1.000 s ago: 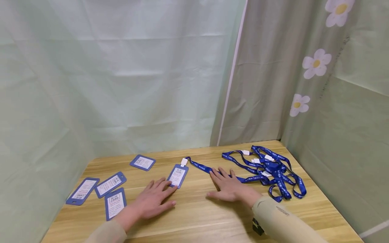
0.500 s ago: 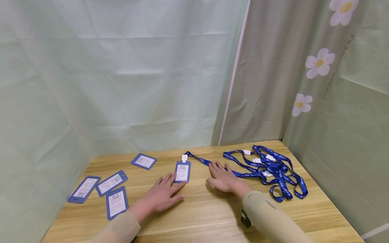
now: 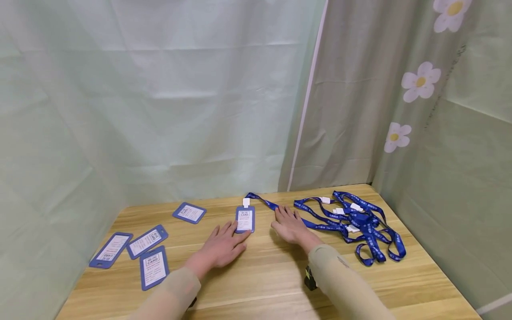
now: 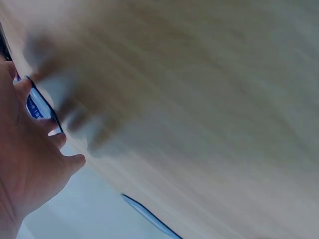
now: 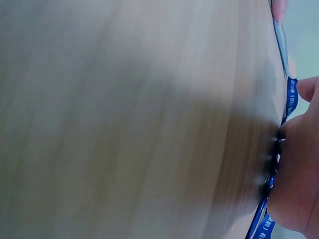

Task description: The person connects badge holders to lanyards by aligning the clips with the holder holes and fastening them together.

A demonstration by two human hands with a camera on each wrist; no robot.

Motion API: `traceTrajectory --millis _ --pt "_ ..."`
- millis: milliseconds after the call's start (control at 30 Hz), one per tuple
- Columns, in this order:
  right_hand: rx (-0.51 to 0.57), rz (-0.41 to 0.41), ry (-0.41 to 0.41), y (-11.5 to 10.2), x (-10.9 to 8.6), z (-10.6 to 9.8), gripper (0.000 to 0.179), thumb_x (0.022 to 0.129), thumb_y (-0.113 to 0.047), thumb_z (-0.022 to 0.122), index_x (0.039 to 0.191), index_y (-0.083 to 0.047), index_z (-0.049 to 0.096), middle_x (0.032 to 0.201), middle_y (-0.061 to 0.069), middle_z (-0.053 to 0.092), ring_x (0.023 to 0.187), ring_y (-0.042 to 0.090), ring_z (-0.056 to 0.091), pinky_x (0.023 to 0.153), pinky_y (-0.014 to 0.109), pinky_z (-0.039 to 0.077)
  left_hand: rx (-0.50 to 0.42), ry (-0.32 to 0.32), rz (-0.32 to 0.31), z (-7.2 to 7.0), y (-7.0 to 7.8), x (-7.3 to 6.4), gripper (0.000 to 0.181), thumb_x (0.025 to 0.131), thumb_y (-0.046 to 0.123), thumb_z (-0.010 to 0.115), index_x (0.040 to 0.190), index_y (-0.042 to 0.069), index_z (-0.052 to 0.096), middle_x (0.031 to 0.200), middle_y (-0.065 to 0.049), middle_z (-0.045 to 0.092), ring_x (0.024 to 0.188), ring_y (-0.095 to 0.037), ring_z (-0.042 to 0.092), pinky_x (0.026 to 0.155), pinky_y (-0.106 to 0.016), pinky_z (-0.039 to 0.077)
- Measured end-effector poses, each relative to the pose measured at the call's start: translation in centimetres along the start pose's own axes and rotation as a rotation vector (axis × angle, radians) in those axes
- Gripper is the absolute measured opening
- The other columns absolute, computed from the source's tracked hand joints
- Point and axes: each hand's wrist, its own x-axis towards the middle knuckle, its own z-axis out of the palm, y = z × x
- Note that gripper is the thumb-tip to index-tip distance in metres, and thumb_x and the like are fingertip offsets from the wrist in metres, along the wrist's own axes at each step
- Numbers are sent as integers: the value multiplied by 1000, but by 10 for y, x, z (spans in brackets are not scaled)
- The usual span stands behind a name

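Wooden counter (image 3: 260, 284): blue ID card holder (image 3: 245, 219) clipped to its lanyard (image 3: 270, 205)

Pale curtains (image 3: 200, 111) hang behind. Near the counter's middle the card holder lies flat, a white clip (image 3: 246, 202) at its top. The left hand (image 3: 224, 246), fingers spread, touches its lower end; the right hand (image 3: 291, 225), also spread, rests on the lanyard. Four loose card holders (image 3: 154, 267) lie to the left, a tangled pile of blue lanyards (image 3: 366, 222) to the right.
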Motion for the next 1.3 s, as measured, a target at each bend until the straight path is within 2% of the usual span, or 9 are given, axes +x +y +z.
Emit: traceTrajectory --millis 300,433,567,800,1000,1300 --pt "66 48 53 -7 10 4 68 106 -43 26 163 -5 21 170 12 13 156 33 7 125 52 3 -5 -1 -41 -3 9 20 49 110 44 40 157 32 44 165 -22 26 151 -44 22 119 -67 15" --pt "106 73 63 -18 14 6 69 106 -44 26 162 -5 23 170 13 14 156 33 6 125 50 3 4 -3 -43 -3 9 25 48 110 41 40 157 31 45 165 -22 26 151 -44 23 119 -67 16" --pt "148 62 71 -28 19 9 69 104 -43 25 161 -2 27 169 15 17 156 35 7 125 50 5 12 -13 -43 -4 9 26 48 110 40 41 157 30 44 165 -23 26 151 -44 23 119 -67 16" --pt "121 40 74 -35 20 13 67 105 -40 23 160 -2 30 168 16 19 156 35 10 125 50 7 10 -20 -42 -4 9 27 49 110 41 41 158 30 43 165 -23 25 151 -44 22 119 -67 15" --pt "95 11 79 -32 16 14 65 106 -40 24 161 -5 28 169 13 16 156 33 9 125 50 5 8 -37 -53 -4 11 25 50 109 43 41 158 32 42 166 -22 24 151 -44 22 118 -69 14" --pt "31 -66 96 -23 7 6 64 106 -37 29 162 -6 26 169 14 17 156 34 11 125 52 8 14 -32 -23 -5 12 24 52 109 44 40 159 32 39 168 -21 16 152 -45 21 119 -68 13"
